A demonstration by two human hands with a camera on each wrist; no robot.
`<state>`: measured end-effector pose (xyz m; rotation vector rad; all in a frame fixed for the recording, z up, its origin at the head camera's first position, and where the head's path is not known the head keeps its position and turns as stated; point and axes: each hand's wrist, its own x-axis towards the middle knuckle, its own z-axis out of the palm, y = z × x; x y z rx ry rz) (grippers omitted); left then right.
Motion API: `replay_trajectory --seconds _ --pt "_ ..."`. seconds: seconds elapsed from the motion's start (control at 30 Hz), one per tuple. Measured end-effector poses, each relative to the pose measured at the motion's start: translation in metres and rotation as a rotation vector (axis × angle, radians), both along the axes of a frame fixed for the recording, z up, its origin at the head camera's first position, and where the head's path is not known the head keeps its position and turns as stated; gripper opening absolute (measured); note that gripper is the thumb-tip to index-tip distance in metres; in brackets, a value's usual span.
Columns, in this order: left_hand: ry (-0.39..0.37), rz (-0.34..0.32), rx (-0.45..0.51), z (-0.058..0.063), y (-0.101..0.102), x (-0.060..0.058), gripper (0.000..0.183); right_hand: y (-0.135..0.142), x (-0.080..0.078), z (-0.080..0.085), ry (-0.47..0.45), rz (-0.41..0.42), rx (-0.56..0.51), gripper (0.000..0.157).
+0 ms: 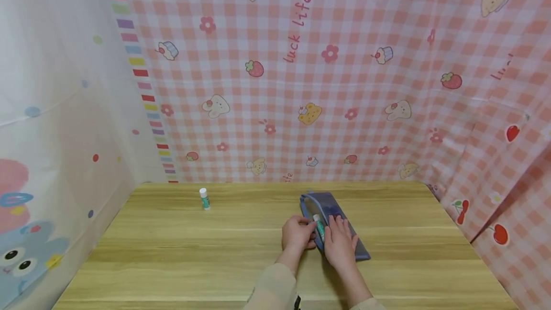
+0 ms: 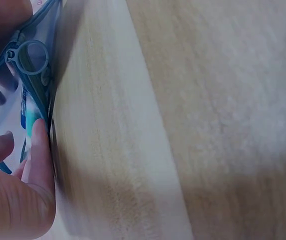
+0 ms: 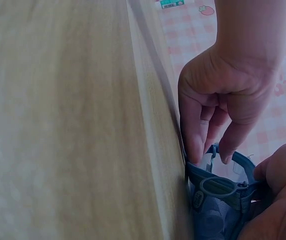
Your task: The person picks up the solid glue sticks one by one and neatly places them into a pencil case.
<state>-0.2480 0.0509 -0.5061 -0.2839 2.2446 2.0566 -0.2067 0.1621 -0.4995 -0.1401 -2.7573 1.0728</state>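
A blue-rimmed, see-through zip pencil case (image 1: 361, 248) lies on the table with its mouth open toward the left. Inside the mouth shows a green glue stick (image 1: 320, 228) with a white cap. My left hand (image 1: 297, 234) is at the left rim, fingers and thumb curled about the edge, fingertips right by the glue stick. Across the upper side lies my right hand (image 1: 340, 245); in the right wrist view its thumb and finger grip the rim beside the round zip pull (image 3: 219, 187). The left wrist view shows the zip pull (image 2: 33, 57) hanging between the hands.
A second glue stick (image 1: 204, 200), white-capped and green, stands upright at the back left of the wooden table (image 1: 193, 252). Behind the table hangs a pink checked curtain (image 1: 280, 90); a white printed curtain (image 1: 64, 109) hangs along the left side.
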Motion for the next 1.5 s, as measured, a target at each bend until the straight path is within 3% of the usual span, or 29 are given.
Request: replay_trajectory --seconds 0.33,0.8,1.3,1.5 --pt "0.017 -0.023 0.033 -0.002 -0.002 0.001 0.024 0.001 0.0 0.0 -0.009 0.002 0.009 0.046" --pt "0.149 0.005 0.035 0.006 -0.014 0.007 0.027 0.001 0.001 0.0 -0.007 -0.003 0.003 0.046" --pt "0.274 0.052 0.009 0.016 -0.042 0.003 0.031 0.002 0.001 -0.001 -0.007 0.001 0.0 0.046" --pt "0.254 0.095 0.035 0.018 -0.056 -0.001 0.029 0.002 0.001 -0.001 -0.003 0.005 -0.009 0.046"
